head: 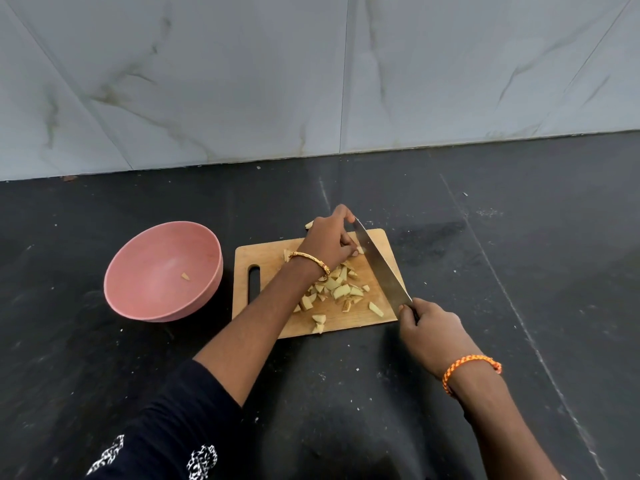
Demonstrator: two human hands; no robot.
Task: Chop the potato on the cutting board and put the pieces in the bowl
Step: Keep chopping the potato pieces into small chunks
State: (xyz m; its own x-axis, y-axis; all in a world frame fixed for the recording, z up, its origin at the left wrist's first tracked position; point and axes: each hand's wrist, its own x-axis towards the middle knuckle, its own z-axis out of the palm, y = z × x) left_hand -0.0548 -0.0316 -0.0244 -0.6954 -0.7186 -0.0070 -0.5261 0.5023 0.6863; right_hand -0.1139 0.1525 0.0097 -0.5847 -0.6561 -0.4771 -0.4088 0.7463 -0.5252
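A wooden cutting board [349, 325] lies on the dark counter with several pale potato pieces [341, 291] scattered over it. My right hand [431, 332] grips the handle of a large knife [379, 265], whose blade runs diagonally across the board's right side. My left hand [329, 242] reaches over the board's far edge, with a fingertip touching the blade's tip and the other fingers curled over small pieces. One piece [309, 224] lies just past the board's far edge. To the left of the board, a pink bowl [145, 306] holds a single small piece [185, 276].
A grey marble wall [311, 81] rises behind the black counter [519, 254]. Small crumbs dot the counter near the front.
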